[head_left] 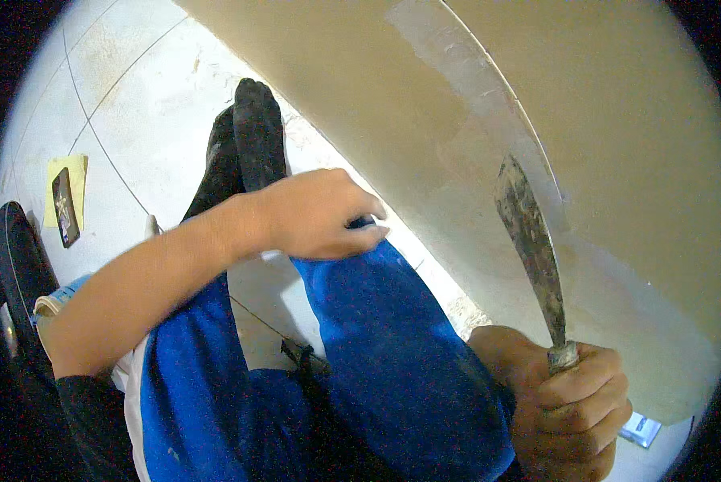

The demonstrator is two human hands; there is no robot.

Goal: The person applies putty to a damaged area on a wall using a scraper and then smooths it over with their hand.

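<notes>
My right hand (581, 402), closed in a fist at the lower right, grips the handle of a narrow trowel (531, 241). Its long metal blade points up, widens toward the far end and tapers to a tip; grey and whitish crust covers it. Behind the blade is a beige wall (392, 120), which the blade overlaps in view; whether they touch I cannot tell. My left hand (328, 213) lies over my blue-trousered leg (376, 297), fingers loosely bent with a gap at the thumb, and nothing shows in it.
On the white tiled floor (127, 104) at the left, a dark phone (65, 207) lies on yellow paper (77, 169). A black shoe (19, 249) stands nearby. A light-blue and white packet (640, 430) is at the lower right. Damp-looking grey patches mark the wall.
</notes>
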